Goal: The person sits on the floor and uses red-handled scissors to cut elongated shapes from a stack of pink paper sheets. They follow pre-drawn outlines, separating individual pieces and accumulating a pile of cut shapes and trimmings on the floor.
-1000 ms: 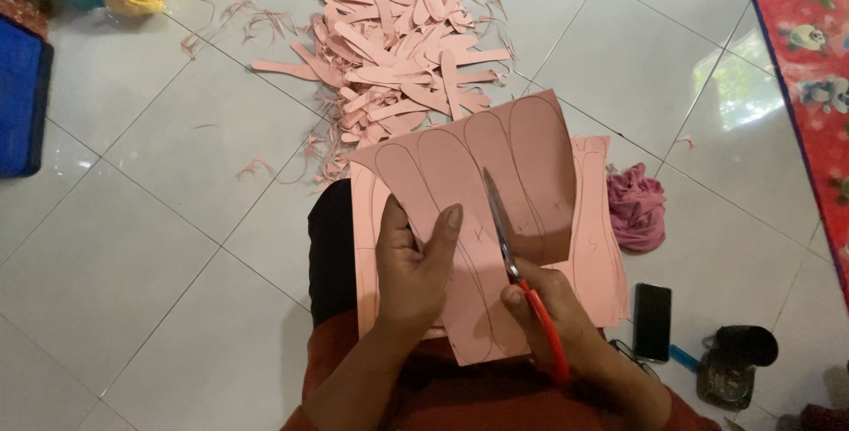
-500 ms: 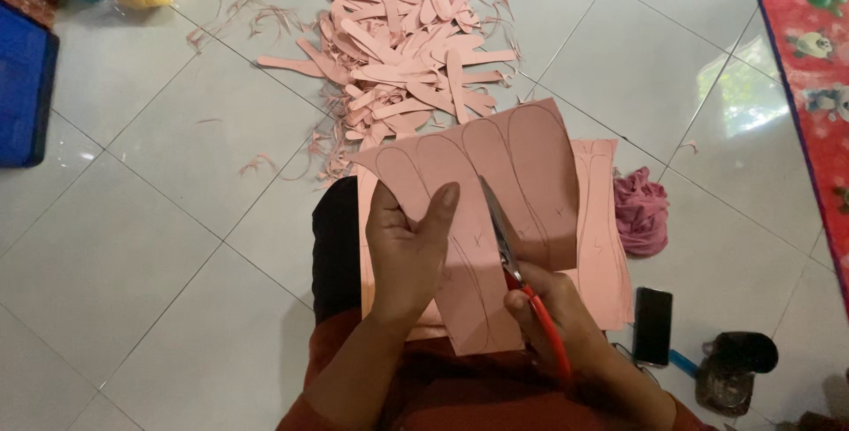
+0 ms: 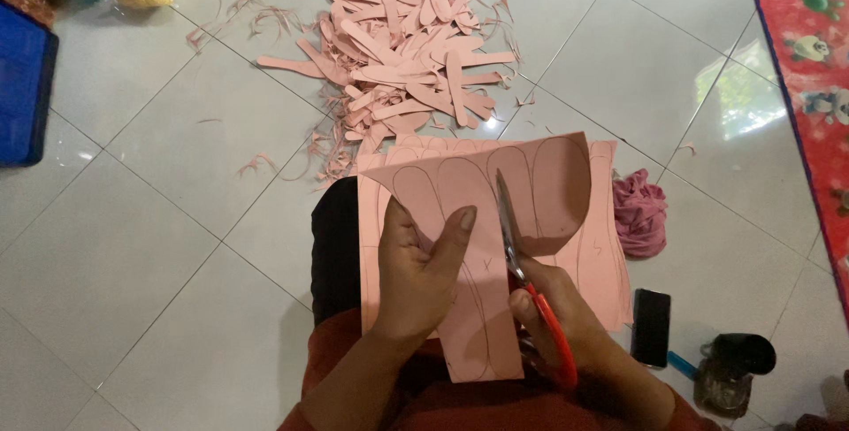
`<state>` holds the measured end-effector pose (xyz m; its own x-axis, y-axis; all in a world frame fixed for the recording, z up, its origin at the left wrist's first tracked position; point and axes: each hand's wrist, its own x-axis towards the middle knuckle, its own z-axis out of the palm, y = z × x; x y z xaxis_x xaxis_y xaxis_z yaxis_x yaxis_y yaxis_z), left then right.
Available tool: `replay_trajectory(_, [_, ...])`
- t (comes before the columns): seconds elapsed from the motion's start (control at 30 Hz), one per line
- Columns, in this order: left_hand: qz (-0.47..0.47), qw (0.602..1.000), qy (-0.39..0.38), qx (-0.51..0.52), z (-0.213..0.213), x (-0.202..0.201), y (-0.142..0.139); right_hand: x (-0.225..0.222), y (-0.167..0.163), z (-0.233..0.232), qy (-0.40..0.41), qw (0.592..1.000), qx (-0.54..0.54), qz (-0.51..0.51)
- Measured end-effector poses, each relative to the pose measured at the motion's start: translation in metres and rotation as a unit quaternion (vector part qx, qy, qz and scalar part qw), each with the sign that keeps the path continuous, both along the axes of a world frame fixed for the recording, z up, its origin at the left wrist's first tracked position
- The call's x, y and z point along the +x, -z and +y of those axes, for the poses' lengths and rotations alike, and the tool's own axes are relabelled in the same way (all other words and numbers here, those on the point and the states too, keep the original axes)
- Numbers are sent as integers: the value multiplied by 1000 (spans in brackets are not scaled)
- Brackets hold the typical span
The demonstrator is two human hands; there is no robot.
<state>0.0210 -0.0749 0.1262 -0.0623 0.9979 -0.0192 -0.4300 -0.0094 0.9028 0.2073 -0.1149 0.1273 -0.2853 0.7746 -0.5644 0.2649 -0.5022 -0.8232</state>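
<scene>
I see my left hand (image 3: 424, 263) pinching the pink sheet (image 3: 495, 219), thumb on top and fingers (image 3: 400, 245) curled beneath, holding it above my lap. My right hand (image 3: 553, 325) grips the red-handled scissors (image 3: 522, 272), fingers pressed through the loops. The blades lie along a traced outline, pointing away from me, just right of the left thumb. Cut pink strips (image 3: 407, 51) pile well ahead on the floor (image 3: 133, 245).
</scene>
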Motion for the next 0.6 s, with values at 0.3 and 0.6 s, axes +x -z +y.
replay_trajectory(0.3, [14, 1000, 11, -6, 1, -4, 0, -4, 1, 2, 29, 997, -24, -61])
replay_trajectory(0.6, [63, 997, 52, -5, 2, -5, -9, 5, -14, 3, 7, 999, 38, -7])
